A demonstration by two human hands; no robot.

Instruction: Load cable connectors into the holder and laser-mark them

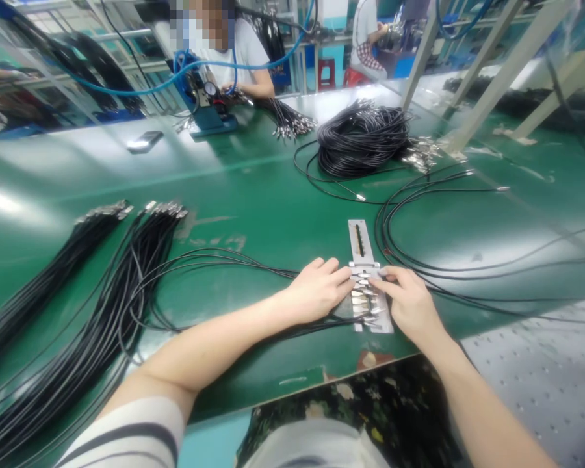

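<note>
A metal fixture [381,318] lies on the green table [253,214], its hinged upper plate [360,242] folded away from me. Several silvery cable ends [363,292] rest in its slots. My left hand [322,286] is at the fixture's left side, its fingertips pressed together near the upper slots; black cables [234,259] run left from under it. On the fixture's right side, my right hand [409,299] has its thumb and index finger closed at a cable end. Exactly what is between the fingertips of each hand is too small to make out.
Bundles of black cables [146,260] lie at the left. Behind the fixture sits a large coil [361,140], with loose cables [419,260] at the right. Across the table a person [253,58] works beside a blue press [209,110]. Metal posts [502,78] stand at the right.
</note>
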